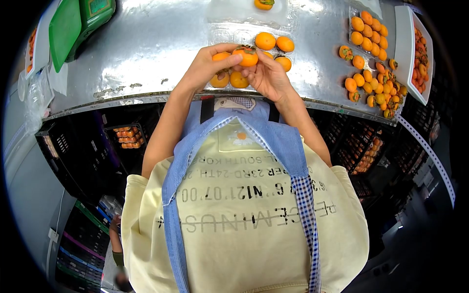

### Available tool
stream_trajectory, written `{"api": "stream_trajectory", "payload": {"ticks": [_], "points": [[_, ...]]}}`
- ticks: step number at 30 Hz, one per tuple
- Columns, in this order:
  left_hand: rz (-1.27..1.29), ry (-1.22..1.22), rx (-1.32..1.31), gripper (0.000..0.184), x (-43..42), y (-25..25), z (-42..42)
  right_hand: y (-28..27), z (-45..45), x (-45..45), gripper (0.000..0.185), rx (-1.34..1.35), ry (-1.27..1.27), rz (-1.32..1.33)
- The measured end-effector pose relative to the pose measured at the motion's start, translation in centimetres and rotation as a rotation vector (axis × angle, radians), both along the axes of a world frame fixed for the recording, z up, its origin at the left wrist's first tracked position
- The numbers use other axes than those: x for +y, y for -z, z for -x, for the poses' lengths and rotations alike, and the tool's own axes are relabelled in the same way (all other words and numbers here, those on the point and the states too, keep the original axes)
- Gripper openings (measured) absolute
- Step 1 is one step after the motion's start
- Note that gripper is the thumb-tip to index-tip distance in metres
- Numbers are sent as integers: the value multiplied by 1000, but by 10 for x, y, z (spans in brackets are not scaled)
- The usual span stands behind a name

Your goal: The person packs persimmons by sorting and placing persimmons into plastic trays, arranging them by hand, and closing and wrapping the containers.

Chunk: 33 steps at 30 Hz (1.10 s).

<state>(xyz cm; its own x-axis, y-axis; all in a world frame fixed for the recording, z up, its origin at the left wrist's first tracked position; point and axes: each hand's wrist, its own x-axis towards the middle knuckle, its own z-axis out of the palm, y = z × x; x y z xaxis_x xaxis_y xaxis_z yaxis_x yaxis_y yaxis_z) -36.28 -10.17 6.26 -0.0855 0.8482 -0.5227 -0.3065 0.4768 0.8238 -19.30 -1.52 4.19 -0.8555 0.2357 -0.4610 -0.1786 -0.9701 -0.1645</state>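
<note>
Between my two hands is an orange persimmon [248, 57] with its dry leafy cap facing up. The thumb and fingers of my left hand [211, 67] close on its left side. My right hand [269, 77] grips it from the right with bent fingers. Just below and around it, more persimmons [265, 41] sit in a clear plastic tray [234, 36] at the near edge of the metal table [161, 44]. My hands partly hide the tray and some of the fruit.
A green scale-like device [78, 29] stands at the left. On the right lie a packed tray of persimmons [369, 34], a pile of loose ones [381, 88] and a white crate [404, 53] of orange fruit. Black crates [361, 146] stand below. Another person's arm [115, 237] shows lower left.
</note>
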Motion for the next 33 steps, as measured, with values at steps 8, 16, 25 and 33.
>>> {"api": "stream_trajectory", "payload": {"ticks": [8,16,25,33], "points": [[-127,-18,-11,45,-1,-7,0,7,-4,-3,40,71,32,67],[-158,-52,-73,43,-8,-9,4,-13,2,-8,49,-193,135,-741],[-114,-59,98,36,-9,-8,-4,-10,-1,-16,50,-159,33,-919],[-144,-74,-5,32,-12,-11,-6,-7,-12,-14,42,-41,35,-497]]}}
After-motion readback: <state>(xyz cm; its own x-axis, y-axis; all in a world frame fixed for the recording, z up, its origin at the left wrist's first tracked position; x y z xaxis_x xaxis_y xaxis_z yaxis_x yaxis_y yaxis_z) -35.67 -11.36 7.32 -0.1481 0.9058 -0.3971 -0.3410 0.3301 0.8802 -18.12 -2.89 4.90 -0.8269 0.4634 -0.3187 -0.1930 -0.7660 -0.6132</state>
